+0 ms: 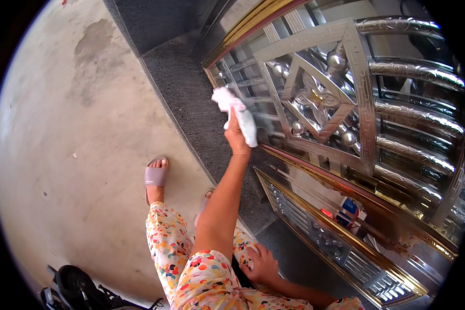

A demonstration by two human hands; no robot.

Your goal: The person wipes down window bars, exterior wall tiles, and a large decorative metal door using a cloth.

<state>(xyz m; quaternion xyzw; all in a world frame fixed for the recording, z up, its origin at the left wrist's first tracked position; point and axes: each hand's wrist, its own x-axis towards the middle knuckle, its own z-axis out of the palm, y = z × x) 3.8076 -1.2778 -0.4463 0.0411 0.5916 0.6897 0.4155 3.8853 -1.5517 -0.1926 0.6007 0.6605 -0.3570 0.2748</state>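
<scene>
My left hand (238,133) grips a crumpled white and pinkish cloth (245,116). The cloth lies against the lower end of a decorative stainless steel door panel (314,151), at its gold-trimmed edge, and blurs slightly. Raised diamond frames, steel balls and a flower ornament (317,97) decorate this panel, with embossed curved bars (414,71) farther right. My right hand (261,265) rests on my right knee, fingers apart and holding nothing.
A second gold-framed metal panel (333,248) stands at lower right. Through the gap between panels show a blue, white and red box (348,213) and a red item (326,213). Dark stone sill (178,85) borders the concrete floor (81,155). A black wheeled object (77,286) stands lower left.
</scene>
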